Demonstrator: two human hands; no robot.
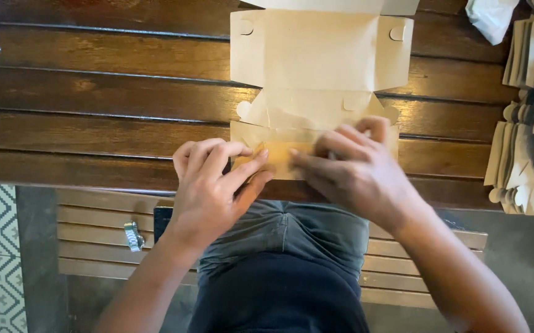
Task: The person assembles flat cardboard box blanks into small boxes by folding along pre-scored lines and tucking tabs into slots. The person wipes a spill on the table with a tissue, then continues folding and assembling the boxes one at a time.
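Here, left hand [214, 179] and right hand [353, 169] both pinch near flap of flat cardboard box blank [316, 61] on wooden table [94, 105].

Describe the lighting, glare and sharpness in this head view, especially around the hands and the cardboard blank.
Head view: soft light, with pale glare streaks on the dark wooden table; the flat cardboard box blank looks washed out but legible; the left hand and right hand are slightly soft; the stack of blanks blurs at the right edge.
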